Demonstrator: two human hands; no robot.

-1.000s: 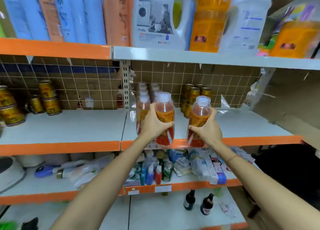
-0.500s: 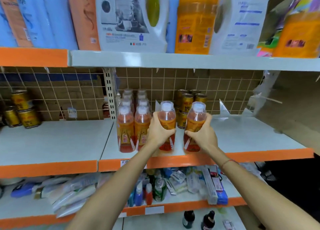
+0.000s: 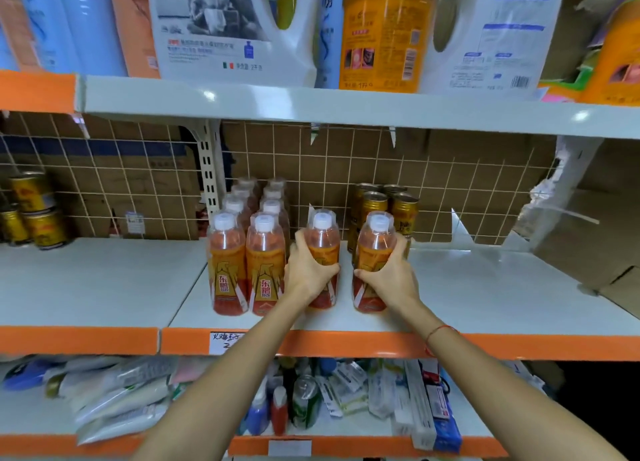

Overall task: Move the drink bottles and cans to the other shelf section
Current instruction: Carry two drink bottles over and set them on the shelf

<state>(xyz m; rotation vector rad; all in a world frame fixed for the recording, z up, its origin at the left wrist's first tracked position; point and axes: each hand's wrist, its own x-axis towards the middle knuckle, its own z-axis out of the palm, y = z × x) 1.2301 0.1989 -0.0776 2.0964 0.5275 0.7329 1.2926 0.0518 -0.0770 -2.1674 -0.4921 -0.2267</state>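
My left hand (image 3: 306, 270) grips an orange drink bottle (image 3: 323, 238) with a white cap, standing on the right shelf section (image 3: 485, 294). My right hand (image 3: 389, 273) grips a second orange bottle (image 3: 375, 242) beside it, a small gap apart. Both bottles stand upright near the shelf's front. Two rows of the same bottles (image 3: 247, 252) stand just left of my left hand, running back to the wire grid. Gold cans (image 3: 384, 204) are stacked behind my right-hand bottle. More gold cans (image 3: 33, 211) sit at the far left of the left shelf section (image 3: 97, 280).
A slotted upright post (image 3: 207, 169) divides the two sections. Large detergent jugs (image 3: 235, 27) fill the shelf above. Tubes and small bottles (image 3: 294, 401) crowd the shelf below. A cardboard box (image 3: 588, 225) leans in at the right end.
Both hands carried their bottles forward from in front of the shelf edge onto the right section and set them down beside the bottle rows. The camera has moved closer.
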